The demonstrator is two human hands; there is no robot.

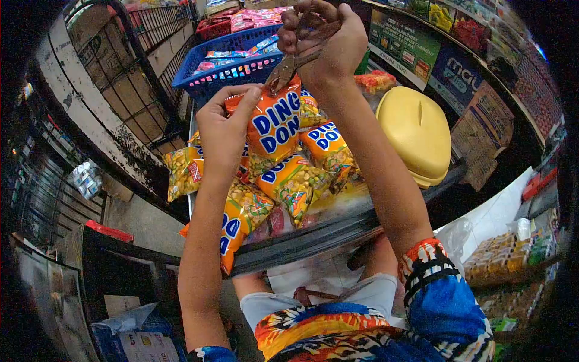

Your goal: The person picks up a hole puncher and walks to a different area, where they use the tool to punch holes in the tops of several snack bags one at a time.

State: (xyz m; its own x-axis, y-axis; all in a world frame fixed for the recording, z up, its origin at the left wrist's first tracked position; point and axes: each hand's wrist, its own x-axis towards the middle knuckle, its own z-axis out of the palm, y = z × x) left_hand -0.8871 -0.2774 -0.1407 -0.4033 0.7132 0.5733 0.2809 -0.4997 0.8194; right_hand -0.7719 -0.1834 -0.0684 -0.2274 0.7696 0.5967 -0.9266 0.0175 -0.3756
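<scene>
My left hand point(223, 127) pinches the upper left corner of an orange "Ding Dong" snack bag point(275, 125) between thumb and fingers, holding it upright. Raised above it, my right hand point(335, 51) grips the handles of a hole punch point(282, 76), a metal plier-type tool. Its jaws meet the bag's top edge; whether they are fully closed on it I cannot make out. More snack bags of the same kind lie heaped below, including one point(292, 181) in front and another point(329, 145) to the right.
A yellow lidded container point(415, 136) stands right of the heap, near my right forearm. Behind are a blue basket point(202, 78) holding packets and a red basket point(208, 28). The dark table edge point(295, 244) runs before my lap. A metal gate point(129, 66) stands left.
</scene>
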